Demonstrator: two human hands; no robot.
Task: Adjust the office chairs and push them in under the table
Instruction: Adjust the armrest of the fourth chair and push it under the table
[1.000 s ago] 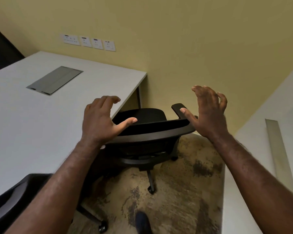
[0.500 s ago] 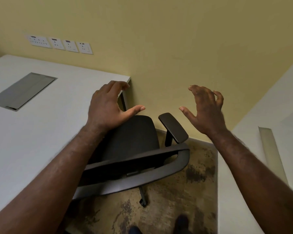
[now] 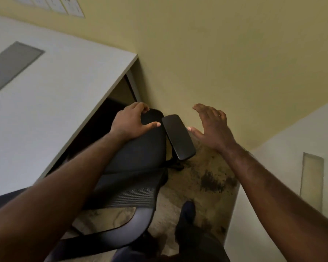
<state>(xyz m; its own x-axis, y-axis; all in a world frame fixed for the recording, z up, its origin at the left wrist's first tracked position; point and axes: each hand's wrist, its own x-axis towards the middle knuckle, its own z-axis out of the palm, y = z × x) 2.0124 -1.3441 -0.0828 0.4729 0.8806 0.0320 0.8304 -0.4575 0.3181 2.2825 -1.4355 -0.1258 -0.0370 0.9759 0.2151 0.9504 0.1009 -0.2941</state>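
Observation:
A black office chair (image 3: 140, 154) stands partly under the right edge of the white table (image 3: 64, 95), its seat turned toward the yellow wall. Its mesh backrest (image 3: 127, 193) is nearest me and its right armrest (image 3: 178, 137) points at the wall. My left hand (image 3: 131, 123) lies over the far part of the seat, thumb spread and fingers curled down at the seat's edge. My right hand (image 3: 212, 127) hovers open just right of the armrest, thumb tip close to the pad. The left armrest is hidden by my forearm.
A grey cable hatch (image 3: 11, 65) is set into the table. A second white table (image 3: 295, 148) with its own hatch (image 3: 311, 178) borders the narrow carpeted gap on the right. My shoe (image 3: 187, 210) stands beside the backrest. Wall sockets (image 3: 64, 6) sit top left.
I have come up close over the chair. Both hands dropped from the air down to the seat and armrest. The view tilted down toward the floor.

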